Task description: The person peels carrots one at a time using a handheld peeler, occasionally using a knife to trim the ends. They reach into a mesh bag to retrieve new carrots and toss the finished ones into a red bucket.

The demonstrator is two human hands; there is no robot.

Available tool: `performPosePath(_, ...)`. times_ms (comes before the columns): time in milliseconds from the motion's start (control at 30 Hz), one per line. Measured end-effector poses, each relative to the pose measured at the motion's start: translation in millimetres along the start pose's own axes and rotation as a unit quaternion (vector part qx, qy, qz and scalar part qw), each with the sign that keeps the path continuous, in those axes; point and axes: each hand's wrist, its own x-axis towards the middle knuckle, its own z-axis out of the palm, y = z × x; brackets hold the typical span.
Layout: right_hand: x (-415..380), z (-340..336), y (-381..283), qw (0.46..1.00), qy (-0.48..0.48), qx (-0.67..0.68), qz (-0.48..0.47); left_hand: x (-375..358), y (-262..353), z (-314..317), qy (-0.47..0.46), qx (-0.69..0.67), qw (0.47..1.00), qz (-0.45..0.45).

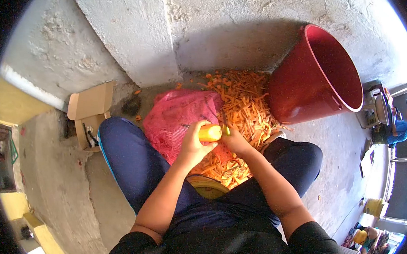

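My left hand (pixel 194 145) is wrapped round a thick yellow-orange vegetable (pixel 209 133), whose cut-looking end faces right. Close against that end, my right hand (pixel 234 140) is closed on a small tool with a yellow-green part (pixel 227 130); its exact shape is too small to tell. Beneath and beyond both hands lies a heap of orange peelings (pixel 247 110). A pink mesh sack (pixel 168 122) sits beside the heap, just past my left hand.
A large red tub (pixel 298 81) stands tilted at the right of the peelings. An open cardboard box (pixel 90 103) is at the left. A yellowish round container (pixel 207 186) is between my legs. People (pixel 400 129) are at the far right.
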Motion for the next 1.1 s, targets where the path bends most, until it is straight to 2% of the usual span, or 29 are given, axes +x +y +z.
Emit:
performPosePath(33,1.8,-1.5,1.3,0.999,0.004,-0.038,-0.021,0.0,-2.2,-1.8,-0.021,0.022,1.000,0.000)
performPosePath(133,-7.5,-6.6,-34.8,0.970,0.046,-0.234,0.051,-2.2,-5.3,-3.5,-0.074,0.071,0.994,-0.025)
performPosePath(167,-10.2,-5.5,-38.3,0.972,0.051,-0.228,0.024,-5.1,-2.3,-2.1,-0.087,0.077,0.992,-0.051)
performPosePath(267,-15.2,-7.4,-48.9,0.954,0.013,-0.296,0.037,-7.4,-6.2,0.4,-0.076,0.073,0.991,-0.081)
performPosePath(367,-15.8,-12.7,-40.8,0.933,-0.055,-0.354,-0.013,-2.4,-6.8,-3.2,-0.053,0.033,0.995,-0.084)
performPosePath(467,-14.1,-13.3,-31.0,0.927,-0.093,-0.363,-0.025,0.3,-0.3,-6.9,-0.046,0.026,0.994,-0.092)
performPosePath(667,-11.4,-12.2,-20.6,0.924,-0.095,-0.367,-0.045,4.2,4.8,-11.8,-0.121,0.073,0.984,-0.106)
performPosePath(867,-9.7,-11.1,-17.8,0.927,-0.067,-0.366,-0.045,5.2,15.0,-17.4,-0.180,0.025,0.979,-0.088)
performPosePath(967,-7.7,-10.0,-12.7,0.932,-0.048,-0.358,-0.023,-0.2,8.4,-9.7,-0.128,0.074,0.987,-0.059)
performPosePath(1100,-5.8,-6.6,-8.3,0.933,-0.057,-0.355,-0.015,-1.7,2.4,-8.6,-0.134,0.065,0.987,-0.065)
